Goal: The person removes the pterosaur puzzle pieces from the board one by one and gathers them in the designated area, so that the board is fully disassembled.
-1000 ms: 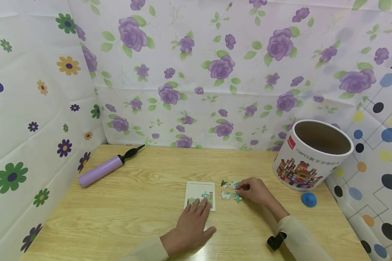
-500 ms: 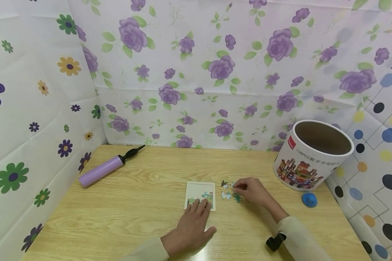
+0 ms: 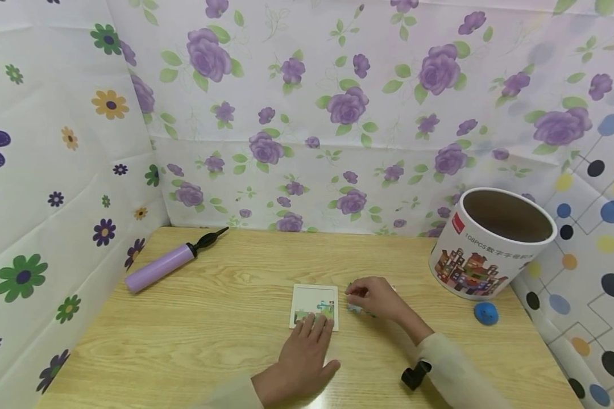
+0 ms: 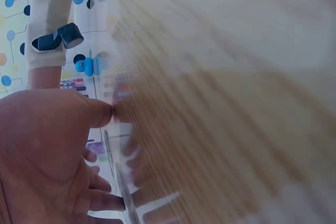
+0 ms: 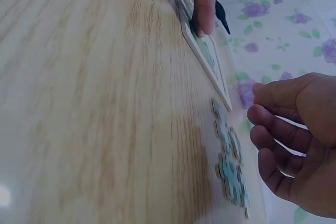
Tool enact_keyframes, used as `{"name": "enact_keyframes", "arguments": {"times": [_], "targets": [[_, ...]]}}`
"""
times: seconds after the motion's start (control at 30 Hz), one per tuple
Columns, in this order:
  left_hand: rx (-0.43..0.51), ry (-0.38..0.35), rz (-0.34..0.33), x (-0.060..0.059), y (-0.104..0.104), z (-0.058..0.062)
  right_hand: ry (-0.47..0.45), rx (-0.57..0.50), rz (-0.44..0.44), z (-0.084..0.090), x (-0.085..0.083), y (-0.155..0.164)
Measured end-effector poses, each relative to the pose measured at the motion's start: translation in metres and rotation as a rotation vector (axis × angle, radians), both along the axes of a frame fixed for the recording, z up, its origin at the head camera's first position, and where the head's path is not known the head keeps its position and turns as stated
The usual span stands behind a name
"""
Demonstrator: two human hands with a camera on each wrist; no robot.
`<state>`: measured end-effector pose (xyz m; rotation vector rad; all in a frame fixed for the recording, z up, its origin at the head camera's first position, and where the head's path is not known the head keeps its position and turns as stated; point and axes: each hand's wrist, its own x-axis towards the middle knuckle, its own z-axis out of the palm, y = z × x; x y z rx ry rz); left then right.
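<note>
Clearly only a few pieces sat in the puzzle tray (image 3: pixel 314 298), pinned flat by the left hand (image 3: pixel 304 355), while the right hand (image 3: pixel 376 298) hovered curled, seemingly empty, over loose puzzle pieces (image 5: pixel 228 158) beside it.

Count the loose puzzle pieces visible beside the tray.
2 visible. In the right wrist view, two loose puzzle pieces lie in a row on the table, apart from the puzzle tray. In the head view the right hand covers them, so more may be hidden.
</note>
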<state>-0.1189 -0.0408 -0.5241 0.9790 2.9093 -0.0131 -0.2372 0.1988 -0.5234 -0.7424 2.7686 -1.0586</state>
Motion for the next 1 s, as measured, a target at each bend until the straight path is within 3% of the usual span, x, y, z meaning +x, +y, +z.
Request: {"name": "enact_keyframes", "arguments": {"times": [0.3, 0.6, 1.0], "targets": [[0.055, -0.087, 0.006, 0.004, -0.003, 0.001, -0.007, -0.001, 0.072, 0.000, -0.008, -0.020], [0.074, -0.065, -0.025, 0.005, -0.006, 0.000, -0.002, 0.023, 0.098, -0.005, -0.015, -0.038], [0.061, -0.093, -0.020, 0.007, -0.007, 0.002, 0.022, 0.092, 0.114, -0.007, -0.016, -0.054]]}}
